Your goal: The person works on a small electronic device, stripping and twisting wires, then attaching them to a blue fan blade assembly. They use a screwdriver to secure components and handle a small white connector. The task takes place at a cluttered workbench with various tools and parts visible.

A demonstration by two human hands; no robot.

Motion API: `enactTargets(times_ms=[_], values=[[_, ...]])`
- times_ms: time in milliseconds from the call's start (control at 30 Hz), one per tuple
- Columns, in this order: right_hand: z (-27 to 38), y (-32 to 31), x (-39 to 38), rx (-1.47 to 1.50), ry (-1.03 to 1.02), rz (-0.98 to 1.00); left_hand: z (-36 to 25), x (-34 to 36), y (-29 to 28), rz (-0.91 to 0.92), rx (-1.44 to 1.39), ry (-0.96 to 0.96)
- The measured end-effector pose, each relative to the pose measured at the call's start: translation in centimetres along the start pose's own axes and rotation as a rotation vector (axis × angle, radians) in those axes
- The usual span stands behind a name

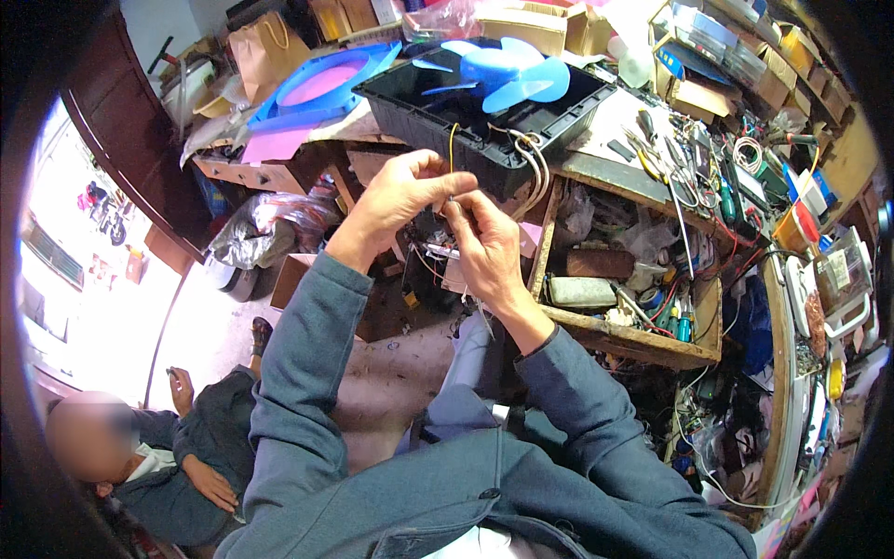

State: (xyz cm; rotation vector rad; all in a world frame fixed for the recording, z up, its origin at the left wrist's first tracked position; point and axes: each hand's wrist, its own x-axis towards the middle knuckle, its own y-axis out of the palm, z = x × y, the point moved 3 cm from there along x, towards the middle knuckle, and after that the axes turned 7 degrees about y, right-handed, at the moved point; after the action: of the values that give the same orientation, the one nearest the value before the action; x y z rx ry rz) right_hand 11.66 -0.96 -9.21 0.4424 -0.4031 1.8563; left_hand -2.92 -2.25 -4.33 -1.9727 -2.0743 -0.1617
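Note:
My left hand [410,196] is closed at the fingertips on a thin yellow wire [453,144] that hangs over the front of a black plastic housing [393,111]. My right hand [484,252] is just below and right of it, fingertips pinched at the same wire's lower part; exactly what sits between them is too small to make out. A blue fan blade [521,74] lies on the housing. Looped pale cables [535,163] hang from its front. Behind my hands are small parts under the bench, partly hidden.
A blue frame [365,58] lies left on the cluttered bench [605,140]. An open wooden drawer [629,335] of tools juts out at right. Bagged items [256,238] sit below. Another person [158,466] sits lower left beside a bright doorway.

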Motion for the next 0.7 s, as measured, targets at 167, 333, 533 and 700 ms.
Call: enactTargets(times_ms=[167,333,533,700], values=[[-0.2,-0.6,0.2,-0.047,0.02,0.002,-0.3,0.3,-0.6,0.051,0.065,-0.047],[0.2,-1.4,1.0,0.123,0.125,0.061,-0.3,0.4,-1.8,0.098,-0.094,-0.063],[0.2,-2.0,1.2,0.417,0.303,0.056,0.2,0.8,-2.2,0.173,-0.05,0.057],[0.8,-2.4,1.2,0.435,0.322,0.079,0.0,0.6,-2.2,0.197,-0.059,0.066]])
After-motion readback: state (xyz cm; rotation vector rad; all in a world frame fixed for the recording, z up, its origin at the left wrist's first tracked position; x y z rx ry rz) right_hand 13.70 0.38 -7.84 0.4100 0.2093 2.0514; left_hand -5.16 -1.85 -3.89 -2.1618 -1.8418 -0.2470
